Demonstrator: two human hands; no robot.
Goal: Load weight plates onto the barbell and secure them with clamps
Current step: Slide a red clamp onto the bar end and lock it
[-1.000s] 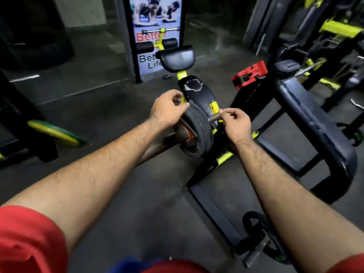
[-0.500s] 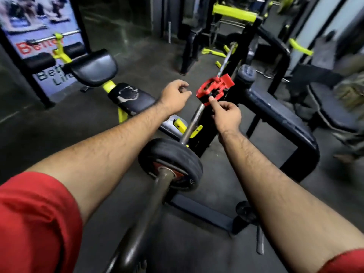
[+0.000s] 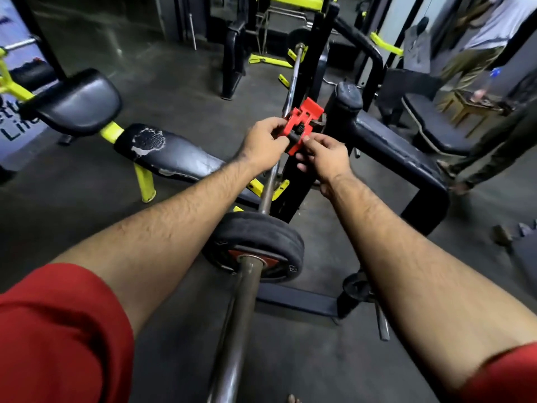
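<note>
Both hands hold the red clamp (image 3: 302,125) on the bar (image 3: 245,289). The left hand (image 3: 263,144) pinches its left side, and the right hand (image 3: 325,158) pinches its near end. A black plate (image 3: 255,242) sits on the bar, nearer, apart from the clamp.

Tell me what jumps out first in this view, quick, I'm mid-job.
The red clamp at centre frame, gripped by the left hand and right hand over the barbell. Nearer the camera, a black weight plate sits on that bar, with no clamp against it.
</note>
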